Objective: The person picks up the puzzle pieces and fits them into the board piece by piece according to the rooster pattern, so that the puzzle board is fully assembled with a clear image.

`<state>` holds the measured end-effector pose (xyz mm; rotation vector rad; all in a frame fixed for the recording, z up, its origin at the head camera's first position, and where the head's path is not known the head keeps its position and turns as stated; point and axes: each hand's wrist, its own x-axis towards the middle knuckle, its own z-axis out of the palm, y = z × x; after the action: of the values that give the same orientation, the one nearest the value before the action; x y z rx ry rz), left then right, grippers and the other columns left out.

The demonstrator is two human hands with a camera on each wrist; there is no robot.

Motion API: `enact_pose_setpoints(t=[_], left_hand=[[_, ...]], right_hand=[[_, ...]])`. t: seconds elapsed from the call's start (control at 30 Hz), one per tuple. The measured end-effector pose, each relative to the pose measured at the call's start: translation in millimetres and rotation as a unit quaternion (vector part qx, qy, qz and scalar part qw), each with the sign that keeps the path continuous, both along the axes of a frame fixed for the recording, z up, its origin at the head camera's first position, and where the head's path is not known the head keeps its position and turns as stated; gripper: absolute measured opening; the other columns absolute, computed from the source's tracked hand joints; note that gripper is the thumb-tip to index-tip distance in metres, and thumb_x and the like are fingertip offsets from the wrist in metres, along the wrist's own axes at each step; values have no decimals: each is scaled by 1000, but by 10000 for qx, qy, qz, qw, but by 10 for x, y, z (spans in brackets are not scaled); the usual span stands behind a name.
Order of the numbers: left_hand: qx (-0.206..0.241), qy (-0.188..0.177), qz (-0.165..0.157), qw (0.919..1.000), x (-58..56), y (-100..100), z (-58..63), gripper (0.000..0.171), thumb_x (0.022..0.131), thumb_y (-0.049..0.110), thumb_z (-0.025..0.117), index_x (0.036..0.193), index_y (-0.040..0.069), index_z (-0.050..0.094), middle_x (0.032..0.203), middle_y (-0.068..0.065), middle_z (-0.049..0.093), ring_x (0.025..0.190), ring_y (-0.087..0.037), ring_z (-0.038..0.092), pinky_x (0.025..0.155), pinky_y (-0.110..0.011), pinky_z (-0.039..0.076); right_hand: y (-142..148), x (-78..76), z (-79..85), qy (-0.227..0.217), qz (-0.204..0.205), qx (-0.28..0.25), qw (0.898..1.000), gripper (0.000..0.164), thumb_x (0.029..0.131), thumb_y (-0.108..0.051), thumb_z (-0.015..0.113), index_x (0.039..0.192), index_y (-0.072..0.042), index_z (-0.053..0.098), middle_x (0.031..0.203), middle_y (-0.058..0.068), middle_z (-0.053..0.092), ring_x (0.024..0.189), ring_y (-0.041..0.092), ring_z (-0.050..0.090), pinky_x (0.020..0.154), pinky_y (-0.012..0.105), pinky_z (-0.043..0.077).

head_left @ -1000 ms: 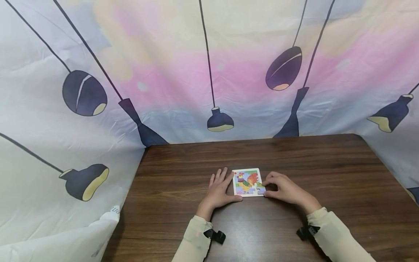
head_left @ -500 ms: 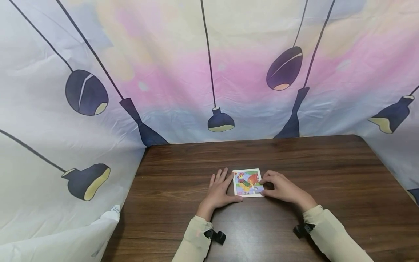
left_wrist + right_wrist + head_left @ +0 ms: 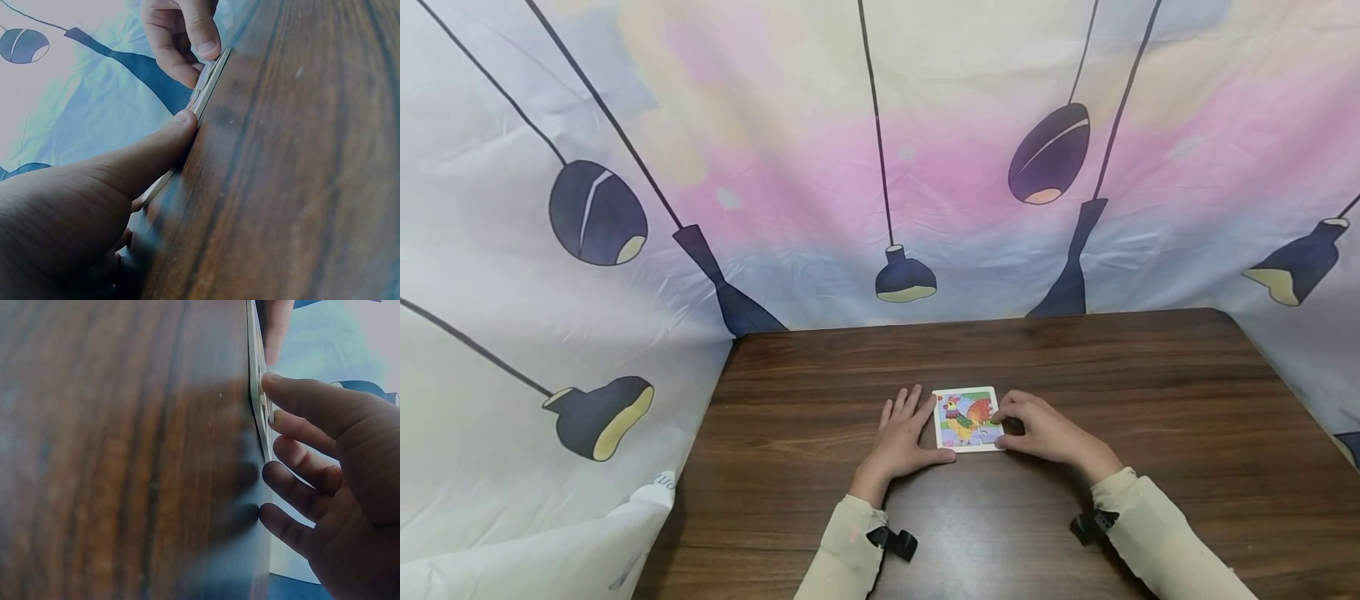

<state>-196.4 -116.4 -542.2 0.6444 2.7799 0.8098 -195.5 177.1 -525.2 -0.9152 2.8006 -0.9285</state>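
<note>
A small square jigsaw puzzle (image 3: pixel 967 418) with a rooster picture and a white border lies flat on the table. My left hand (image 3: pixel 898 441) rests at its left side with fingers spread. The left thumb (image 3: pixel 182 122) touches the board's near edge in the left wrist view. At the lower right corner my right hand (image 3: pixel 1049 428) pinches a puzzle piece (image 3: pixel 990 432) between thumb and index finger. Those fingertips cover part of the piece, and whether it lies flush cannot be told. In the right wrist view the other right-hand fingers (image 3: pixel 294 484) are loosely bent beside the board.
The dark wood-grain table (image 3: pixel 820 375) extends around the puzzle on all sides. A cloth backdrop (image 3: pixel 775 167) printed with hanging lamps rises behind the table and along its left and right sides. Black wrist cameras (image 3: pixel 901 543) are strapped over both light sleeves.
My right hand has moved slightly left with the puzzle piece. The gap at the puzzle's lower right, visible a second ago, is now covered by the piece. The left hand stays still.
</note>
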Motion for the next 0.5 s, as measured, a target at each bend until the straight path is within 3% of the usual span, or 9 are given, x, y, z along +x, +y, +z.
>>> enact_pose_setpoints(t=[0.5], left_hand=[[-28, 37, -25, 10000, -4, -7, 13, 106, 86, 59, 82, 168, 15, 32, 176, -15, 16, 162, -37, 7, 129, -59, 5]], right_hand=[[-14, 29, -12, 146, 227, -193, 9995, 30, 92, -23, 85, 120, -11, 80, 108, -3, 63, 92, 11, 55, 78, 32, 48]])
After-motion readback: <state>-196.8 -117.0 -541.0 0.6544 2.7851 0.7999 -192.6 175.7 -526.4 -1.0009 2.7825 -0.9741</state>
